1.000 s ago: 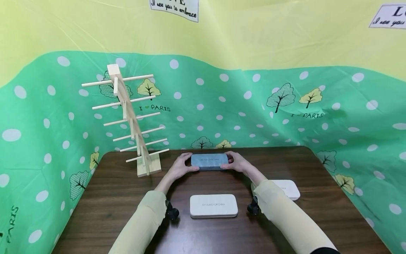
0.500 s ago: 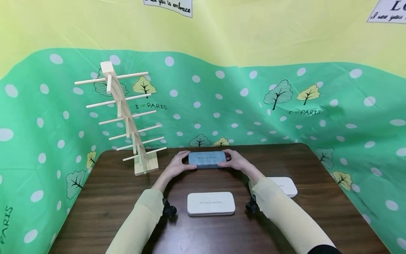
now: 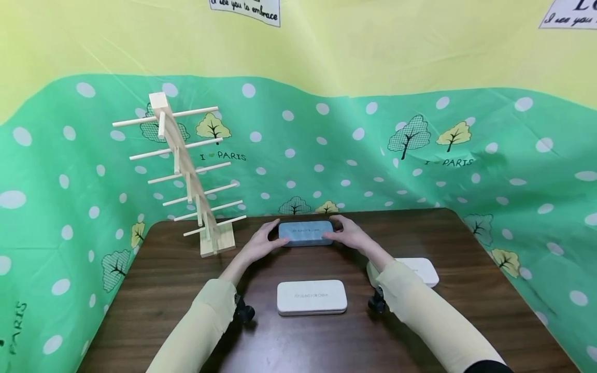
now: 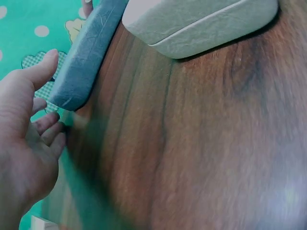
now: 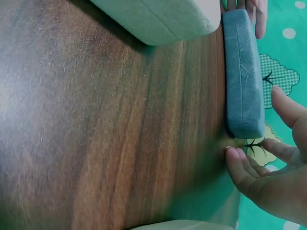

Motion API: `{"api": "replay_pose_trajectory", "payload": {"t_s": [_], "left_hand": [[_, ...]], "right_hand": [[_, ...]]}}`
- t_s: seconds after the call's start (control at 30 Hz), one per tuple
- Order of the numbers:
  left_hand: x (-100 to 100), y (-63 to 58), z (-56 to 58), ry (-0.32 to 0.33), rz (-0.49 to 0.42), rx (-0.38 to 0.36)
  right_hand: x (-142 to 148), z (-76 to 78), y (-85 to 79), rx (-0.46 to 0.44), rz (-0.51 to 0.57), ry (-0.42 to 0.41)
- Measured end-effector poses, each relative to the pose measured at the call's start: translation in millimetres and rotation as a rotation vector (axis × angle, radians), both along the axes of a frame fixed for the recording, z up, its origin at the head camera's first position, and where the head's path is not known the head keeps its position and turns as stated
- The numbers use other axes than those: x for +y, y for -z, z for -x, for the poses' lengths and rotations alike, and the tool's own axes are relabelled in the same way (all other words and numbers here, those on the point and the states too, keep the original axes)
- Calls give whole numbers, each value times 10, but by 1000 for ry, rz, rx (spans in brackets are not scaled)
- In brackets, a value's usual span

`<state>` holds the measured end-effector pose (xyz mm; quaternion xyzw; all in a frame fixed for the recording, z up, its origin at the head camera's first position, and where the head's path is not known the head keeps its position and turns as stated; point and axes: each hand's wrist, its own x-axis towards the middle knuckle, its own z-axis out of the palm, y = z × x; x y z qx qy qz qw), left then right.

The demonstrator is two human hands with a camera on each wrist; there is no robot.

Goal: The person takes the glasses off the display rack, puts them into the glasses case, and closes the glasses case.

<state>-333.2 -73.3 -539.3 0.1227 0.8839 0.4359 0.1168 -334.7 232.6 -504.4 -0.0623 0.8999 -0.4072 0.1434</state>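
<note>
A blue glasses case (image 3: pixel 305 233) with small lettering on its lid lies lengthwise near the table's back edge. My left hand (image 3: pixel 261 242) is at its left end; in the left wrist view the thumb (image 4: pixel 48 67) and loosely bent fingers stand slightly off the case (image 4: pixel 84 62). At the opposite end is my right hand (image 3: pixel 351 235), its fingers spread. The right wrist view shows a gap between the right hand (image 5: pixel 280 160) and the blue case (image 5: pixel 243 76). Closer to me lies a white glasses case (image 3: pixel 311 298), roughly parallel to the blue one.
Another white case (image 3: pixel 423 269) lies to the right, partly behind my right sleeve (image 3: pixel 410 295). A tall wooden peg rack (image 3: pixel 186 166) stands at the back left, its pegs reaching out sideways. Green and yellow patterned cloth (image 3: pixel 373 145) hangs behind the dark wooden table (image 3: pixel 154 311).
My right hand's fingers have spread away from the blue case, and my left hand has loosened beside it. The case stays in place; the head view has shifted slightly.
</note>
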Motion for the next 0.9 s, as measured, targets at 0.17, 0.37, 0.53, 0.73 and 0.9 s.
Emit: {"api": "replay_pose_trajectory", "payload": {"t_s": [0.17, 0.37, 0.53, 0.73, 0.9], "left_hand": [[-50, -76, -55, 15, 38, 88], [-101, -197, -147, 50, 81, 164], [-107, -319, -256, 81, 123, 199], [-101, -451, -403, 111, 217, 283], [-92, -534, -565, 164, 281, 334]], "right_hand": [[-6, -18, -26, 59, -86, -14], [-22, -95, -71, 134, -163, -33], [-45, -167, -151, 180, -190, -40], [-67, -265, -242, 265, -231, -57], [-30, -402, -301, 365, -311, -105]]}}
